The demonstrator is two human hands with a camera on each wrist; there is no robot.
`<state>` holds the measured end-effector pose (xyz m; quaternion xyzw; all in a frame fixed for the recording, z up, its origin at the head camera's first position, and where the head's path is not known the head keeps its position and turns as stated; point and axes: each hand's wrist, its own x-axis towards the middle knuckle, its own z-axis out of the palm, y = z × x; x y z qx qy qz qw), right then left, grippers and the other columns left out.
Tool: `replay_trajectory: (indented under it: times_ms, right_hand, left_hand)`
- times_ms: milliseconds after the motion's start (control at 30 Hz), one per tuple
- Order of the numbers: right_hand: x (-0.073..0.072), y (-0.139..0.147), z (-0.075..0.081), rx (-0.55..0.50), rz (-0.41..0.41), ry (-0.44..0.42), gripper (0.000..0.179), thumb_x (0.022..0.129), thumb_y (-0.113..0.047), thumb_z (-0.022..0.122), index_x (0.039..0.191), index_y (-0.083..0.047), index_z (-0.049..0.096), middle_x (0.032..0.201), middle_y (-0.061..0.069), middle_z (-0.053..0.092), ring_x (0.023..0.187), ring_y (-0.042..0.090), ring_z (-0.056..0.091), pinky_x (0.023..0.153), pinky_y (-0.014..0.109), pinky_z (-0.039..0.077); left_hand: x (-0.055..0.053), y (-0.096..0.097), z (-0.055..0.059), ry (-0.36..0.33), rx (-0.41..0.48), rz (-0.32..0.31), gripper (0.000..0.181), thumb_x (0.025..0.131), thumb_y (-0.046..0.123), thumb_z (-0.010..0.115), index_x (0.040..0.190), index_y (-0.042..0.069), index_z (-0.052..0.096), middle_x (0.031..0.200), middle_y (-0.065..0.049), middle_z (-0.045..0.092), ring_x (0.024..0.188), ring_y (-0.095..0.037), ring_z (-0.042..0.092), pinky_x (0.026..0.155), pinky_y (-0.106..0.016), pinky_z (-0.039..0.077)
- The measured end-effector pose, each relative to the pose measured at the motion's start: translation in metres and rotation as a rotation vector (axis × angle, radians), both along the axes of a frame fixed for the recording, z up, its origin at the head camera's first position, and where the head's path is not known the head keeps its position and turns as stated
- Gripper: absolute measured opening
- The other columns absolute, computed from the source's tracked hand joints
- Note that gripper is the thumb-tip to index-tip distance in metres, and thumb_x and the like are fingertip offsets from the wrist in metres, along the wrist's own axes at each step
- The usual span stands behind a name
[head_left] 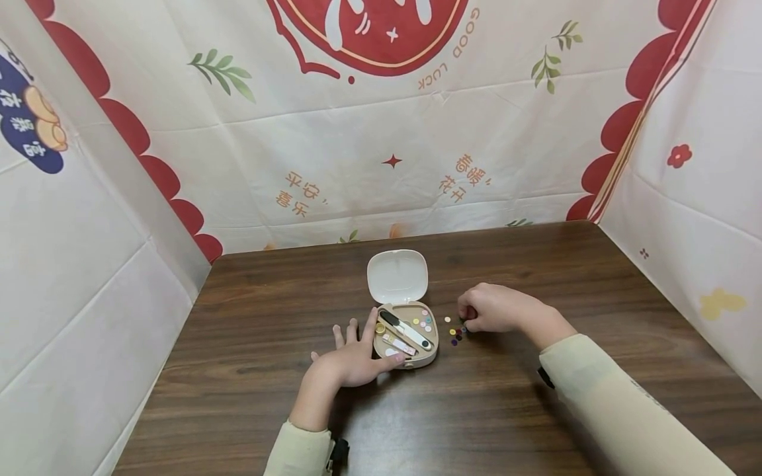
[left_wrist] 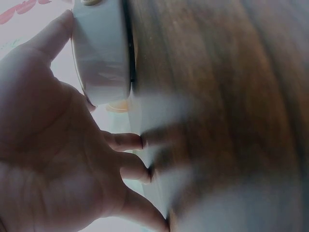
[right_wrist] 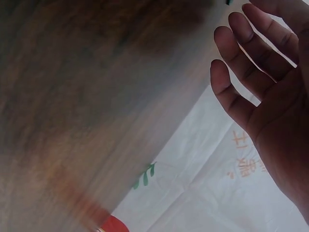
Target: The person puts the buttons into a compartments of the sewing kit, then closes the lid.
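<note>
A small sewing-kit case (head_left: 425,360) lies with its white lid (head_left: 397,277) raised behind it. Inside are a slim black-and-white tool (head_left: 407,330), a yellow ring-like piece (head_left: 380,328), a pale strip and several buttons (head_left: 424,324) in the right compartment. My left hand (head_left: 351,360) steadies the case, thumb at its front edge and index finger along the left rim; the other fingers spread on the table, as the left wrist view shows. To the right, my right hand (head_left: 491,309) pinches a small dark green button (right_wrist: 229,2), mostly hidden by the fingertips, beside several loose buttons (head_left: 455,342).
The brown wooden table (head_left: 268,311) carries the case and the loose buttons. A printed white cloth (head_left: 357,145) hangs behind it, with more white cloth at the left and right sides.
</note>
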<state>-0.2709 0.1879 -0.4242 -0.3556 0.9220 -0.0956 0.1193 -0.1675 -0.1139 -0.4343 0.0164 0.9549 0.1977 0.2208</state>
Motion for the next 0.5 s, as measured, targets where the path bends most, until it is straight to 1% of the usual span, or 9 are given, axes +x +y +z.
replay_trajectory:
  times_ms: [300, 500]
  right_hand:
    - [-0.0019, 0.0038, -0.0071, 0.009, -0.021, -0.01, 0.009, 0.079, -0.016, 0.072, 0.08, -0.02, 0.064, 0.073, -0.011, 0.057, 0.065, 0.003, 0.05, 0.061, 0.024, 0.043]
    - [0.0004, 0.004, -0.0072, 0.031, -0.023, 0.019, 0.01, 0.078, -0.019, 0.074, 0.079, -0.02, 0.064, 0.08, -0.009, 0.058, 0.07, 0.006, 0.052, 0.065, 0.027, 0.045]
  left_hand:
    - [-0.0002, 0.0002, -0.0019, 0.004, 0.002, 0.004, 0.104, 0.075, 0.09, 0.043, 0.153, 0.048, -0.012, 0.166, -0.013, 0.008, 0.151, -0.044, 0.001, 0.093, -0.089, 0.008]
    - [0.0002, 0.0004, -0.0029, 0.021, 0.001, -0.001, 0.105, 0.075, 0.089, 0.044, 0.154, 0.046, -0.011, 0.165, -0.014, 0.009, 0.151, -0.045, 0.002, 0.091, -0.09, 0.009]
